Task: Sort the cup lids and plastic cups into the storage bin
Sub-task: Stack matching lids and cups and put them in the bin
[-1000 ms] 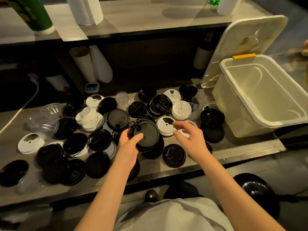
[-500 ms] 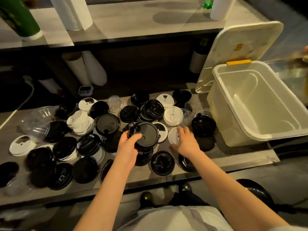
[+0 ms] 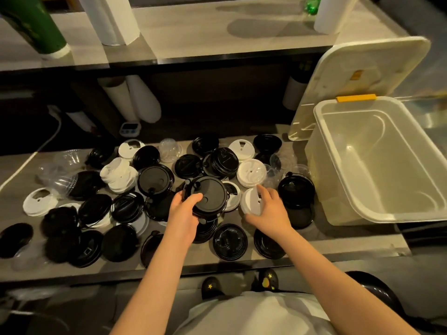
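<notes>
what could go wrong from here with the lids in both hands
The left hand grips a stack of black lids by one edge; the lower ones might slip out.
The right hand pinches a white lid tilted on edge; a loose pinch could drop it.
Clear plastic cups lie between that hand and the storage bin; a sweeping forearm may knock them.

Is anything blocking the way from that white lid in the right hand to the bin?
Nothing visible blocks it. The white lid in the right hand only has to clear low black lids and the wall of the open bin.
</notes>
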Available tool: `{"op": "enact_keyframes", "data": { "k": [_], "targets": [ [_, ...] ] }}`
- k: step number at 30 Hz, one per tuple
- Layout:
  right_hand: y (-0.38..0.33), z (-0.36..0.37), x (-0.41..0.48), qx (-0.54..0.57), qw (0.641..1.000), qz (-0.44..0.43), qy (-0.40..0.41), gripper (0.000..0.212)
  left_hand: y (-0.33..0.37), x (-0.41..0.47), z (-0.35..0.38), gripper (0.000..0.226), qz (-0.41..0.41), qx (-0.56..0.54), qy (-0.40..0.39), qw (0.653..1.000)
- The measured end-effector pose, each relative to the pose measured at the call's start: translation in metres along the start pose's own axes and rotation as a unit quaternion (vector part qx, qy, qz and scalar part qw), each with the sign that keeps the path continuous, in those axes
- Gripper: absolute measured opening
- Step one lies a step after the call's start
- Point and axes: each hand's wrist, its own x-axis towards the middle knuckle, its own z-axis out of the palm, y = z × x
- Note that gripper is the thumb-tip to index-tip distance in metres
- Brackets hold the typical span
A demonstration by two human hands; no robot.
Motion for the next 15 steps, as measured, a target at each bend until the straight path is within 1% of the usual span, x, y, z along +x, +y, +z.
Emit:
{"op": "enact_keyframes", "data": {
  "k": [3,6,7,9,11,14,15],
  "targets": [
    [-0.006,-0.016,-0.009,0.072,0.997,-0.027,-0.018,0.088,0.001,-0.003,0.009,0.037,0.001,0.001,-0.007,1.000],
    [-0.016,-0.040,-0.019,0.145,0.988,-0.057,-0.001,0.083,0.004,-0.008,0.024,0.054,0.023,-0.005,-0.004,1.000],
    [-0.019,-0.051,-0.021,0.167,0.983,-0.068,0.014,0.081,0.005,-0.009,0.029,0.054,0.032,-0.007,-0.005,0.999],
    [-0.024,-0.076,-0.025,0.199,0.975,-0.088,0.038,0.078,0.007,-0.011,0.043,0.042,0.046,-0.005,-0.024,0.999],
    [-0.022,-0.103,-0.029,0.218,0.969,-0.104,0.057,0.078,0.006,-0.013,0.062,0.036,0.055,0.001,-0.046,0.997],
    [-0.009,-0.142,-0.032,0.234,0.959,-0.118,0.103,0.074,0.002,-0.016,0.101,0.044,0.064,0.013,-0.078,0.995],
    [-0.004,-0.153,-0.033,0.241,0.956,-0.114,0.117,0.073,0.001,-0.019,0.116,0.043,0.068,0.018,-0.092,0.993]
  ]
}}
